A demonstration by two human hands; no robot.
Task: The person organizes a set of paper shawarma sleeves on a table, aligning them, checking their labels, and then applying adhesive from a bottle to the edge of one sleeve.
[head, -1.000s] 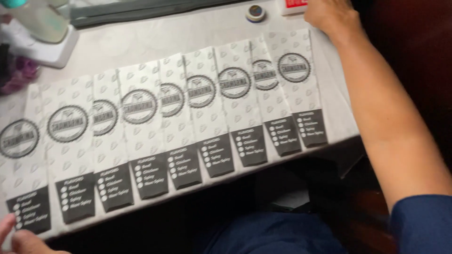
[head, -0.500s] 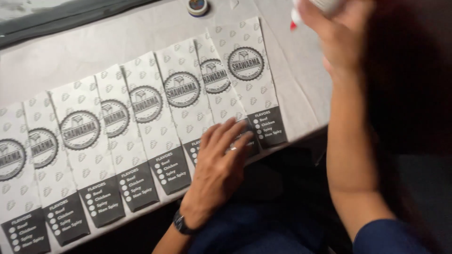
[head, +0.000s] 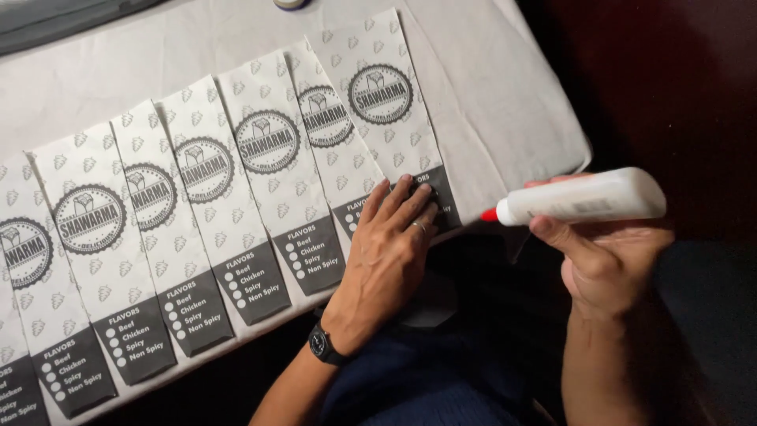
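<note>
A person's two bare hands work over a row of flat white paper bags (head: 260,166) laid overlapping like shingles across a grey cloth-covered worktop (head: 489,95), each bag printed with a round dark emblem and a dark band at its lower end. The left hand (head: 390,244), wearing a black wristwatch (head: 322,345) and a ring, lies palm down with fingers spread on the dark band of the rightmost bag (head: 378,102), pressing it flat rather than gripping anything. The right hand (head: 607,260) has its grip closed around a white glue bottle (head: 587,197) with a red nozzle (head: 490,214). The bottle lies almost level, its long axis running left to right, nozzle aimed left toward the rightmost bag's lower end, near the left hand's fingertips but apart from them (it hovers just off the worktop's corner, over dark floor). A small round lid-like object (head: 290,3) sits at the top edge; what it holds cannot be told. The bags appear empty and flat.
</note>
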